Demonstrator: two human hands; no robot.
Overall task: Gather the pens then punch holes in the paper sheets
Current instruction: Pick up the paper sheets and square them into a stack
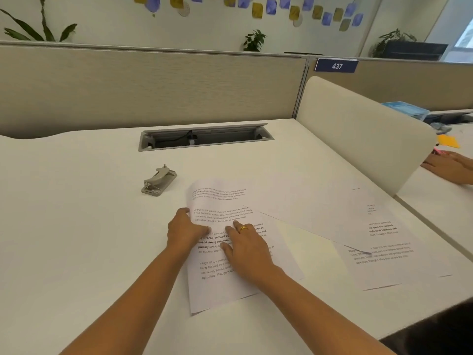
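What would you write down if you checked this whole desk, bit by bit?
Surface: white desk, bare on the left.
Job's things: grey hole punch to the left of the paper sheets, which lie spread and overlapping; no pens seen.
Clutter: nothing seen.
Hands: left hand at a sheet's left edge, thumb on top, grip unclear; right hand flat on that sheet, fingers straight.
Cables: black cable in the open desk tray.
Surroundings: beige partition, sign reading 437, plants, another person's hand at the next desk.

Bare desk (76,213) stretches left of papers (222,198) to hole punch (159,181). Behind it, cable slot (206,136). Divider (363,134) walls right side; partition (153,85) closes back.
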